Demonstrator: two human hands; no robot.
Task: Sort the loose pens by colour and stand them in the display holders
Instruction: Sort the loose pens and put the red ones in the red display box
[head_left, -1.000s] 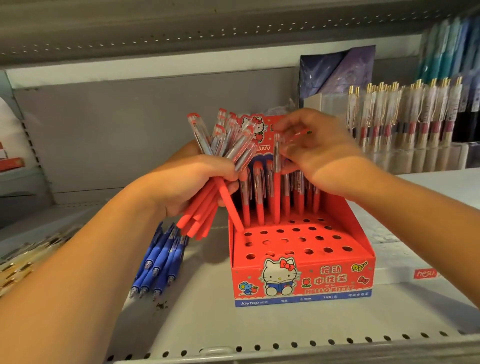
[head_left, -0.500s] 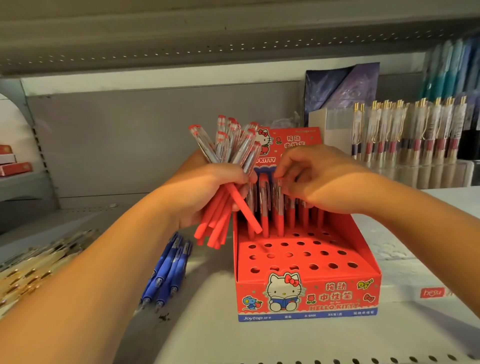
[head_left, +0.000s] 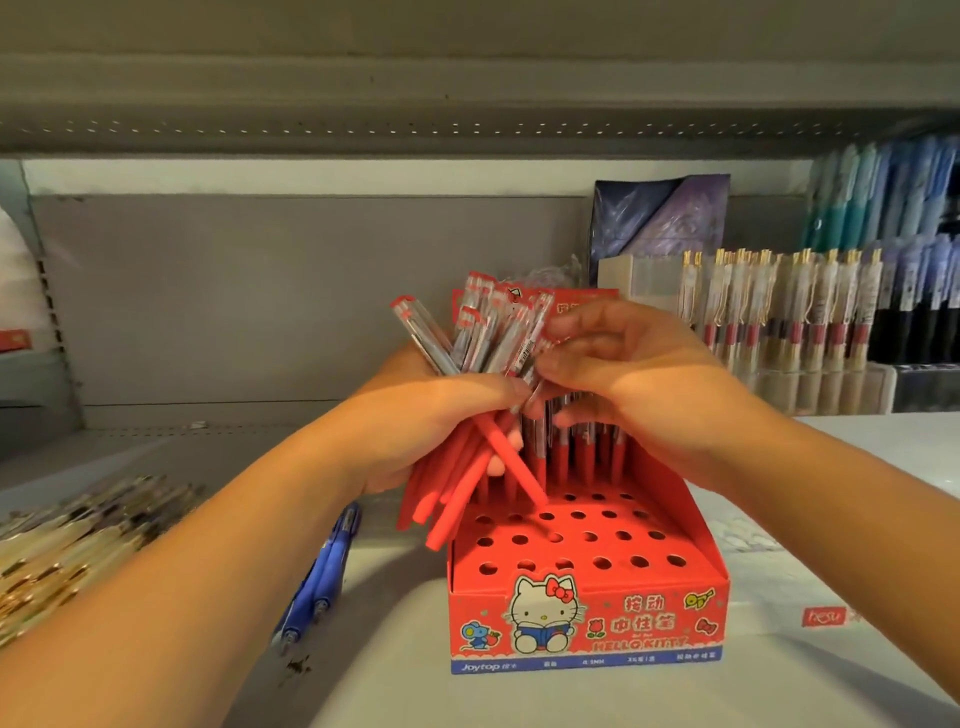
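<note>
Okay, left hand (head_left: 441, 431) is wrapped tight round a bundle of red pens (head_left: 452, 499), held above the back-left corner of the red display holder (head_left: 587, 623), with clear caps fanned upward and red barrels hanging down. Right hand (head_left: 639, 379) is over the holder's back, fingers curled in and pinching the top of one red pen (head_left: 524, 358) in that bundle; exactly which pen is hard to tell, as the caps overlap. A row of standing pens (head_left: 582, 457) fills the holder's back holes, and the front rows are open holes. Main risk, as I judge it: the bundle is splayed, not squared, and one barrel juts diagonally down over the holder's holes, so pulling the pinched pen could drag neighbours out by their clips. Dropped pens would land on the holder's top or roll off onto the shelf (head_left: 389, 675). To the left of the holder lie loose blue pens (head_left: 324, 571), so a fallen red one could mix colours there. Second risk: the right wrist sits just above the standing row and may knock those askew. The holder looks like light card, so a hard poke into a hole might shove or tip it.
</note>
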